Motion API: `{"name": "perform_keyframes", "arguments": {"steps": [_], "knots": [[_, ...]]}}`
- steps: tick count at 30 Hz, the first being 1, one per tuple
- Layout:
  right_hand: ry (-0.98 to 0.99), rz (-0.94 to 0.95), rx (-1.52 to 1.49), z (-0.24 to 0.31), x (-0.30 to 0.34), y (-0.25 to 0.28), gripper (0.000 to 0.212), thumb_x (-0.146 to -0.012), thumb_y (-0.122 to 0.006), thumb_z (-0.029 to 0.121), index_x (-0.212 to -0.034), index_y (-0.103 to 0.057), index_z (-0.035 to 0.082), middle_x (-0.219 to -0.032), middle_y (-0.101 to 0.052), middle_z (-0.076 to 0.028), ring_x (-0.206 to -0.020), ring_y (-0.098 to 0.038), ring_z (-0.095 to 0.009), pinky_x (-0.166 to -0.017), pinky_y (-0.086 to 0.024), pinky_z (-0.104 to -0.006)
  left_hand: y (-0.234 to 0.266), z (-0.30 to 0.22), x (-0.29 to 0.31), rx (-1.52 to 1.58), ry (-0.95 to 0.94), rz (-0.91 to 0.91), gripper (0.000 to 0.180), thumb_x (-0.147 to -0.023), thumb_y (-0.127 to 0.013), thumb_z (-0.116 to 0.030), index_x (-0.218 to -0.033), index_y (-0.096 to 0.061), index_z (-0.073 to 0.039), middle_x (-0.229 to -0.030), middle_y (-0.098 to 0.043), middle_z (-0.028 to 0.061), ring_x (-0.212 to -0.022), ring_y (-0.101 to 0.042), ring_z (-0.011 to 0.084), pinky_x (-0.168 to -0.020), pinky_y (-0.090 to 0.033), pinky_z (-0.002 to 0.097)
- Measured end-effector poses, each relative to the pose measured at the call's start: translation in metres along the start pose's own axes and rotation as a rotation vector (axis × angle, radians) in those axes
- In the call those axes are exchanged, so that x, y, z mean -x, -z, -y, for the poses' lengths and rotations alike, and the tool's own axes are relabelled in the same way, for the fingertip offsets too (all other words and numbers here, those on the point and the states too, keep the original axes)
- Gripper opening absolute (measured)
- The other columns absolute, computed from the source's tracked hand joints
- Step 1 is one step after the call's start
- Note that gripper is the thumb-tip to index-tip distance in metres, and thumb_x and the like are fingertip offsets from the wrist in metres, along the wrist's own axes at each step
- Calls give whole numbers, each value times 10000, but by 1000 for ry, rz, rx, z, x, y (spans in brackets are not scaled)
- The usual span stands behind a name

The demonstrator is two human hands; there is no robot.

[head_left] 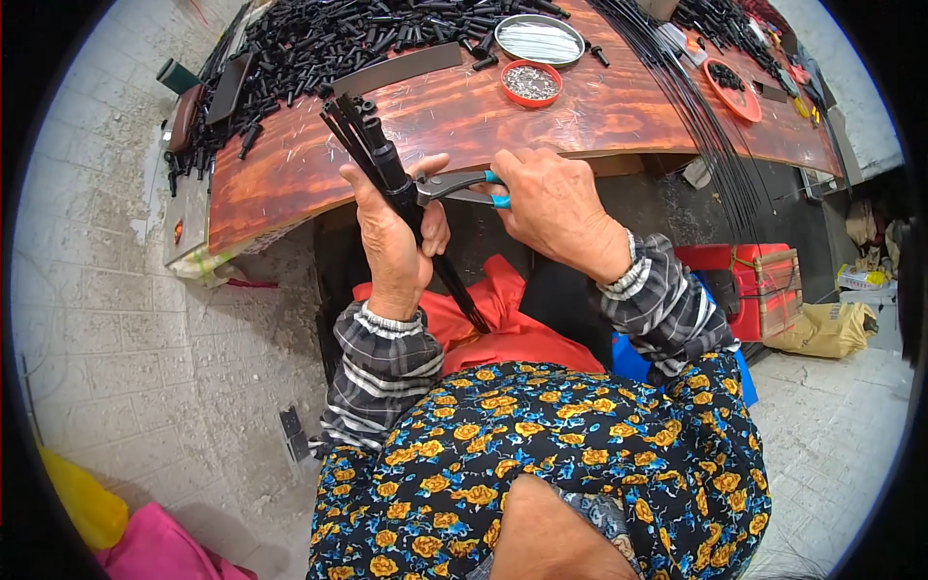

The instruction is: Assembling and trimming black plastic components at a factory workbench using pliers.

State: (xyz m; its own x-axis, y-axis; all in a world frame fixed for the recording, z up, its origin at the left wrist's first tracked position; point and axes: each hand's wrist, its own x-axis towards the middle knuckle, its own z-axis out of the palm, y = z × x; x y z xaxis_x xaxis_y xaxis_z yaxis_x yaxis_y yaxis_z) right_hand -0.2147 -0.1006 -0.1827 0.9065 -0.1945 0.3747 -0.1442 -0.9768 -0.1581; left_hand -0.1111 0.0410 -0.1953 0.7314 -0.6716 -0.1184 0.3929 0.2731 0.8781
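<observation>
My left hand [391, 251] grips a bundle of thin black rods [454, 285] with black tubular fittings [389, 164] near their upper end. The bundle slants over my lap, its lower end against a red cloth [541, 333]. Pliers with teal-tipped handles [464, 186] are closed in my right hand [556, 203]. Their jaws meet a black fitting beside my left fingers; the exact contact is partly hidden. My left thumb points up along the rods, and the other fingers curl around them.
On the reddish wooden table [435, 126] lies a big heap of black fittings [358, 39]. A red dish [532, 103] holds small metal bits; a round tray [541, 64] holds white strips. Long black rods [691, 106] overhang the table edge. A red box-like object [759, 300] stands at right.
</observation>
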Motion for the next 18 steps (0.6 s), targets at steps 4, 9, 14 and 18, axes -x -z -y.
{"name": "perform_keyframes", "arguments": {"steps": [4, 9, 14, 18], "knots": [[39, 3, -198, -3, 2, 3, 196, -799, -660, 189, -883, -559, 44, -746, -595, -127, -743, -617, -332, -598, -485, -423, 0, -2, 3, 38, -26, -32, 974, -823, -215, -808, -1080, -615, 43, -435, -346, -32, -336, -282, 77, -346, -252, 232], [92, 98, -42, -9, -7, 20, 229, -801, -668, 222, -867, -549, 38, -701, -592, -134, -698, -624, -323, -589, -485, -415, 8, -1, -1, 60, -39, 62, 984, -817, -213, -810, -1116, -596, 46, -441, -348, -28, -340, -292, 77, -347, -259, 234], [189, 139, 179, -8, -24, 32, 255, -800, -678, 251, -832, -539, 41, -670, -591, -125, -663, -633, -295, -563, -491, -389, 10, -4, 0, 45, -19, 76, 996, -814, -205, -814, -1122, -586, 53, -443, -350, -28, -345, -292, 76, -355, -262, 232], [272, 73, 255, -1, -28, 36, 252, -800, -676, 241, -773, -552, 23, -656, -587, -129, -634, -638, -284, -547, -489, -382, 12, -1, -3, 75, 13, 78, 1005, -815, -197, -814, -1120, -581, 63, -444, -350, -27, -347, -289, 77, -356, -260, 233]]}}
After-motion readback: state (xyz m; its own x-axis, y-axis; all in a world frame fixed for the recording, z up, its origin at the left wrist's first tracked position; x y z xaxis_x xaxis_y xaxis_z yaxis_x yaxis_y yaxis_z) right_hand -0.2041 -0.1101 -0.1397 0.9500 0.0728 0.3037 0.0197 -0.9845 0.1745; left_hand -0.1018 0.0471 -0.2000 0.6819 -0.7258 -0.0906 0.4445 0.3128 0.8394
